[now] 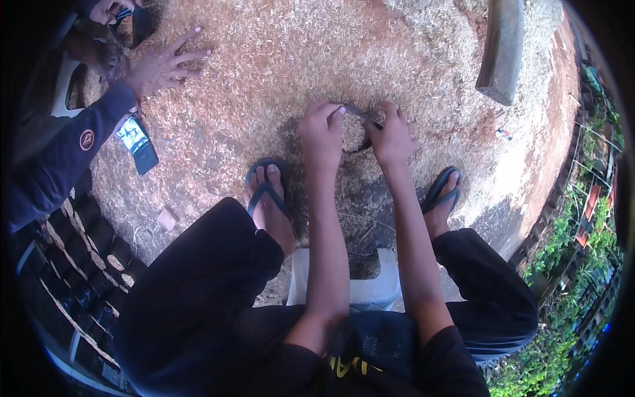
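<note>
Both arms reach forward over the ground, hands close together. Between them is a thin dark curved strip [357,111], its kind unclear; a dark curve below it may be its lower side or shadow. My left hand [321,129] pinches the strip's left end between thumb and fingers. The other end is in my right hand [391,137], its fingers bent round it. My fingers hide part of the strip.
Pale shavings cover the reddish ground [264,86]. A wooden beam [501,56] lies at the far right. On the left, another person's open hand [159,69] reaches in above a lit phone [133,139]. A white plastic stool [364,291] is below me. Dark roof tiles [83,245] lie lower left.
</note>
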`<state>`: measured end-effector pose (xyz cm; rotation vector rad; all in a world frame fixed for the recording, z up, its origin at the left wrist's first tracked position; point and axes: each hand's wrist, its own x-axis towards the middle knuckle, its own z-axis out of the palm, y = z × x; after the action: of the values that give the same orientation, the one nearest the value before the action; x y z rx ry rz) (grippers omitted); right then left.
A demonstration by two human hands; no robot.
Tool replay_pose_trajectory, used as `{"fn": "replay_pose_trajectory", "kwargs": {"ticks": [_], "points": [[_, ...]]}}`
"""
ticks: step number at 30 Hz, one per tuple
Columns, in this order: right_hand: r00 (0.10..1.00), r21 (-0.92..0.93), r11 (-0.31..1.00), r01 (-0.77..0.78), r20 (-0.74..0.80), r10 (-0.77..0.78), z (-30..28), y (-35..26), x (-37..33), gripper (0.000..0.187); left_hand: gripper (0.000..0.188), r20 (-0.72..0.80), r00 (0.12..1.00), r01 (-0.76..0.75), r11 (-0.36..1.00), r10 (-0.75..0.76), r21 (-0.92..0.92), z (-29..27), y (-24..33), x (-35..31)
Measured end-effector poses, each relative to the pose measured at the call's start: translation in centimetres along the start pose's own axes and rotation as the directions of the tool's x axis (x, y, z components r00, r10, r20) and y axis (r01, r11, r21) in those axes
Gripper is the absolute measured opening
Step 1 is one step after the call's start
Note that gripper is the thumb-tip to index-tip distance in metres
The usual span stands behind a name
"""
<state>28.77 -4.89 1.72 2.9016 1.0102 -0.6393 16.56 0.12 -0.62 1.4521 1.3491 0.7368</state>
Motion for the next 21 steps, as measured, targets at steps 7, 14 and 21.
{"fn": "replay_pose_trajectory", "kwargs": {"ticks": [7,14,21], "points": [[0.705,-0.083,0.738,0.669,-0.244,-0.666,-2.2,0.7,-3.9,0.040,0.029,0.039,0.929,0.370,0.927,-0.368,-0.057,-3.7,-0.2,-1.2],[0.541,-0.259,0.514,0.818,0.044,-0.840,-1.5,0.4,-6.4,0.047,0.019,0.354,0.837,0.452,0.892,-0.417,-0.018,-5.7,-1.9,-1.5],[0.595,-0.201,0.563,0.801,0.165,-0.787,-1.3,-0.3,-5.4,0.048,0.021,0.283,0.866,0.453,0.886,-0.412,-0.097,-5.2,-1.5,-1.5]]}}
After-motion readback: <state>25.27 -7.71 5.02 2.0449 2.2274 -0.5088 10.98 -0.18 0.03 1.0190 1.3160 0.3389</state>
